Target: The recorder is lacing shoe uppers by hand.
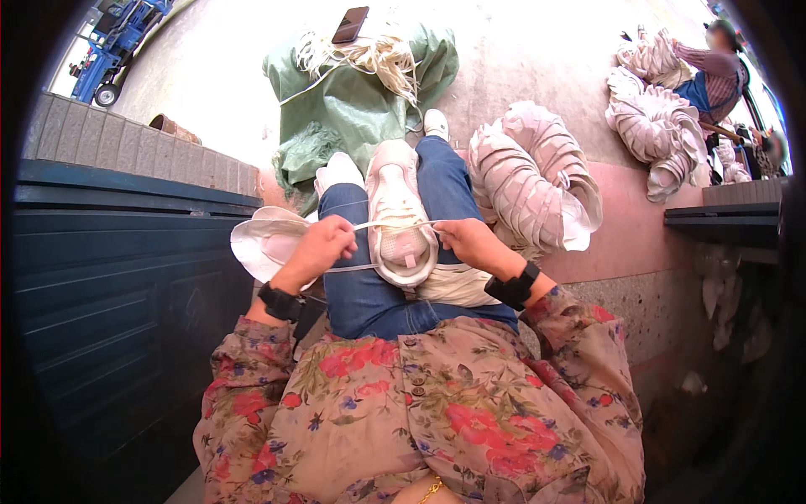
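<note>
A pale pink and white sneaker [405,249] rests between my thighs, its toe pointing away from me and its opening near my lap. A white shoelace [369,224] stretches across its front from both sides. My left hand [323,250] pinches the left length, fingers curled. On the other side, my right hand [472,244] has the right length between thumb and fingers. Another pale shoe upper [262,245] lies beside my left thigh, partly behind my left hand. A bundle of cream laces [457,286] sits across my lap, just nearer than my right hand.
Ahead, a green sack [361,105] carries a heap of loose laces [390,63] and a dark phone [350,25]. Coiled stacks of shoe uppers [529,181] stand at my right; more piles [651,126] lie near a seated person [714,84]. A dark blue door [126,294] borders my left.
</note>
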